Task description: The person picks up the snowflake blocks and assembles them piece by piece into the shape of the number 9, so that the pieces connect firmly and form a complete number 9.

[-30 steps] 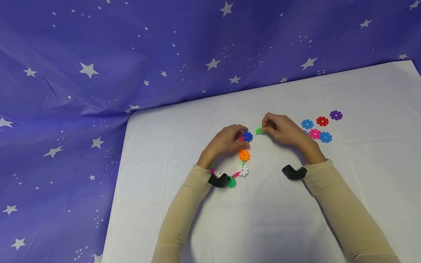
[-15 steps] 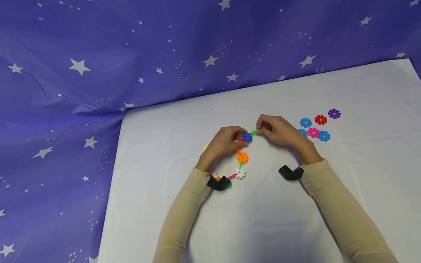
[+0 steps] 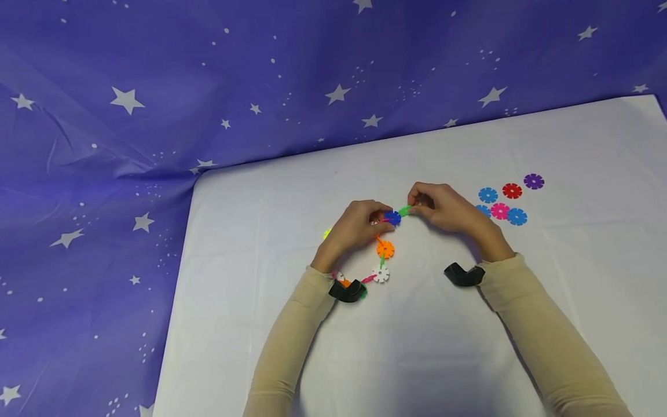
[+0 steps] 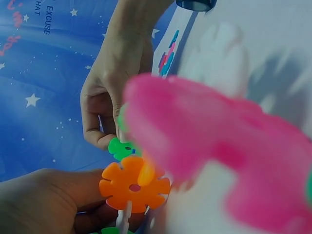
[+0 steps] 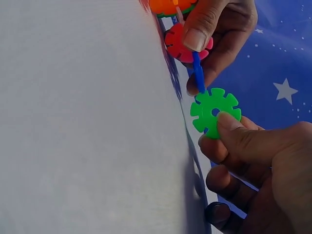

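Note:
My right hand (image 3: pixel 443 205) pinches a green notched disc (image 5: pixel 214 111) between thumb and fingers. The disc's rim meets the edge of a blue disc (image 3: pixel 393 218), which stands edge-on to it in the right wrist view. My left hand (image 3: pixel 356 226) grips a pinkish-red disc (image 5: pixel 179 45) joined to the blue one, at the end of a chain of linked discs. An orange disc (image 3: pixel 385 249) and a white disc (image 3: pixel 381 274) in that chain curve round below my left hand. Part of the chain is hidden under the left hand and wrist.
Right of my right hand lie several loose discs, including a purple disc (image 3: pixel 534 181), a red disc (image 3: pixel 512 190) and a pink disc (image 3: pixel 500 211). A white cloth covers the table (image 3: pixel 417 347). Behind it hangs a purple star-patterned curtain (image 3: pixel 292 69).
My right hand has moved left with the green disc, closing the gap to the blue disc. The left hand keeps its grip almost in place. Over the last half second little differs.

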Tool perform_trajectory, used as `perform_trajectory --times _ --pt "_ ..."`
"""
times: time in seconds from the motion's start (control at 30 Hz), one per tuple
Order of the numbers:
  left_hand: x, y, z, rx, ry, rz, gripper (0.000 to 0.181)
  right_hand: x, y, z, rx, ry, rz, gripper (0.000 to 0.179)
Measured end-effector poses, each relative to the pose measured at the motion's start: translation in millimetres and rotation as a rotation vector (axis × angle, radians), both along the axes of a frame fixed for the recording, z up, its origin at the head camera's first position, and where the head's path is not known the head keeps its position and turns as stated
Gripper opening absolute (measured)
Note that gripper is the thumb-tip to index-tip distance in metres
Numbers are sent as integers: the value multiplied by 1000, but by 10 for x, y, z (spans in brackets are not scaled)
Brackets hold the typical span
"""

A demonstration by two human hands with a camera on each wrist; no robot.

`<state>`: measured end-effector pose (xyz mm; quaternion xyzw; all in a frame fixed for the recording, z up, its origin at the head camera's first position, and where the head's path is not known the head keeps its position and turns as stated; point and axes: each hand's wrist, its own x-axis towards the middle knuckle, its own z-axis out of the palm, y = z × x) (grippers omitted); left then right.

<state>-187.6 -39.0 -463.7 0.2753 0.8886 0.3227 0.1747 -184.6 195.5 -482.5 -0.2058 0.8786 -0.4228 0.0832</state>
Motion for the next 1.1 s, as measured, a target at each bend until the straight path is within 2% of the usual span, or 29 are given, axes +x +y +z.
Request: perform_trajectory --times 0.27,0.53,0.8,1.1 --pt "-1 -10 8 3 -14 -3 38 -1 -26 -11 -9 -2 23 9" --pt "-5 8 -19 18 24 -53 37 4 -70 -22 28 34 33 6" --pt "1 16 -8 4 16 -55 36 5 -82 -23 40 36 39 6" --pt "4 2 15 -20 46 -69 39 5 26 79 78 6 -9 16"
